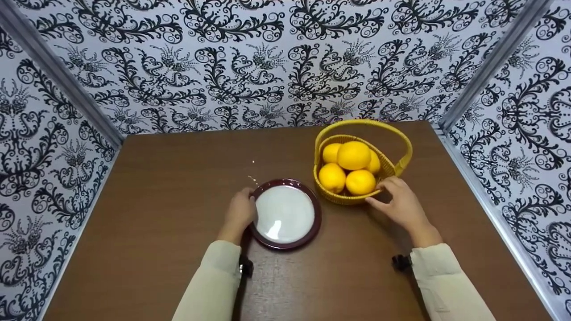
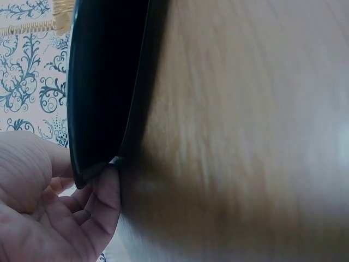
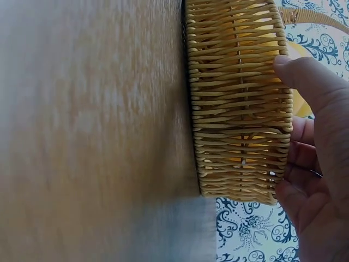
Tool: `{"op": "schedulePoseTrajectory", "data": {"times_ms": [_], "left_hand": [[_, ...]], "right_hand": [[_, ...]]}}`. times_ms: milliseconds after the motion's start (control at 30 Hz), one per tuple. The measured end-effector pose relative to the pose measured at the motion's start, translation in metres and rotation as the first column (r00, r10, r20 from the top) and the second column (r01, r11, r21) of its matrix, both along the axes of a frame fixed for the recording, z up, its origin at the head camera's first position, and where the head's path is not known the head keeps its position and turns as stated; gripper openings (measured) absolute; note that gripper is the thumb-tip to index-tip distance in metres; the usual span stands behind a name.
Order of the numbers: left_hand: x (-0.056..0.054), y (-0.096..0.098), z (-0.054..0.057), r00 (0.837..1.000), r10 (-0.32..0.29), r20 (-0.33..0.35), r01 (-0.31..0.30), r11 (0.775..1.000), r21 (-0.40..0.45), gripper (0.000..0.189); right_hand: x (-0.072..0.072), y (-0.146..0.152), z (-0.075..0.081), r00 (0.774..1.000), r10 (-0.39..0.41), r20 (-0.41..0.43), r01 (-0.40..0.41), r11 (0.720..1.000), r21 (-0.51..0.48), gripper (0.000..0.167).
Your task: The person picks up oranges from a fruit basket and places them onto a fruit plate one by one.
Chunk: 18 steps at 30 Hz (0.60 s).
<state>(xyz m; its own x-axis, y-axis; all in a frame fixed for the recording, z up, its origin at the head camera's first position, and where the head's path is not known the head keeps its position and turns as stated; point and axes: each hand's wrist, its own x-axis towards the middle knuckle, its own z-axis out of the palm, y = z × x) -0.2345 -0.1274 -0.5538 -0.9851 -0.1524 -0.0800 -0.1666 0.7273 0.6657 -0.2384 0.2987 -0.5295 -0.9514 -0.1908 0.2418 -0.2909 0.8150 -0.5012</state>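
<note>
A round plate [image 1: 285, 214] with a white centre and a dark red rim lies near the middle of the table. My left hand [image 1: 241, 208] pinches its left edge; in the left wrist view the fingers [image 2: 106, 202] curl under the plate's dark underside [image 2: 106, 82]. To the right stands a yellow wicker basket [image 1: 343, 199] with a tall arched handle, holding several yellow fruits [image 1: 353, 155]. My right hand [image 1: 403, 207] grips the basket's near right rim. In the right wrist view its thumb [image 3: 308, 76] presses the rim from outside, and the other fingertips are partly hidden.
Plate and basket stand close together on a brown wooden table [image 1: 178, 178]. Small pale specks [image 1: 253, 179] show just beyond the plate; I cannot tell what they are. Patterned walls [image 1: 245, 67] enclose the table at the back and both sides.
</note>
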Motion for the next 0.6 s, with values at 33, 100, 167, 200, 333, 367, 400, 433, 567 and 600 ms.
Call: {"op": "schedulePoseTrajectory", "data": {"times_ms": [33,100,167,200,333,367,400,433,567,600], "left_hand": [[0.0,0.0,0.0,1.0,0.0,-0.003,0.0,1.0,0.003,0.029],[0.0,0.0,0.0,1.0,-0.002,-0.009,0.003,1.0,0.006,0.029],[0.0,0.001,0.0,1.0,-0.003,-0.012,0.003,1.0,0.01,0.03],[0.0,0.001,0.0,1.0,-0.003,-0.012,0.003,1.0,0.009,0.03],[0.001,0.001,0.001,1.0,0.0,-0.003,0.0,1.0,0.007,0.03],[0.001,0.001,0.001,1.0,0.0,-0.001,0.0,1.0,0.009,0.03],[0.001,0.001,0.001,1.0,0.0,0.001,0.0,1.0,0.009,0.03],[0.001,0.0,0.002,1.0,-0.001,0.001,0.001,1.0,0.01,0.03],[0.002,0.0,0.002,1.0,-0.007,0.005,0.007,1.0,-0.007,0.031],[0.002,0.0,0.002,1.0,-0.007,0.005,0.008,1.0,-0.011,0.031]], "right_hand": [[0.001,0.0,0.0,1.0,-0.002,0.005,0.002,1.0,-0.001,0.041],[0.004,0.001,0.0,1.0,-0.004,0.008,0.004,1.0,-0.001,0.041],[0.007,0.002,-0.001,1.0,0.004,-0.004,-0.004,1.0,0.001,0.04],[0.008,0.003,0.0,1.0,0.007,-0.011,-0.007,1.0,0.003,0.04],[0.013,0.005,-0.001,0.999,0.019,-0.028,-0.019,1.0,0.007,0.04],[0.014,0.006,-0.001,0.999,0.021,-0.029,-0.021,1.0,0.007,0.04],[0.015,0.007,-0.002,0.999,0.019,-0.026,-0.019,1.0,0.007,0.04],[0.016,0.007,-0.002,0.999,0.02,-0.026,-0.02,1.0,0.006,0.04],[0.019,0.008,-0.003,0.999,0.031,-0.033,-0.03,1.0,0.004,0.039],[0.02,0.008,-0.003,0.999,0.031,-0.036,-0.031,1.0,0.004,0.039]]}}
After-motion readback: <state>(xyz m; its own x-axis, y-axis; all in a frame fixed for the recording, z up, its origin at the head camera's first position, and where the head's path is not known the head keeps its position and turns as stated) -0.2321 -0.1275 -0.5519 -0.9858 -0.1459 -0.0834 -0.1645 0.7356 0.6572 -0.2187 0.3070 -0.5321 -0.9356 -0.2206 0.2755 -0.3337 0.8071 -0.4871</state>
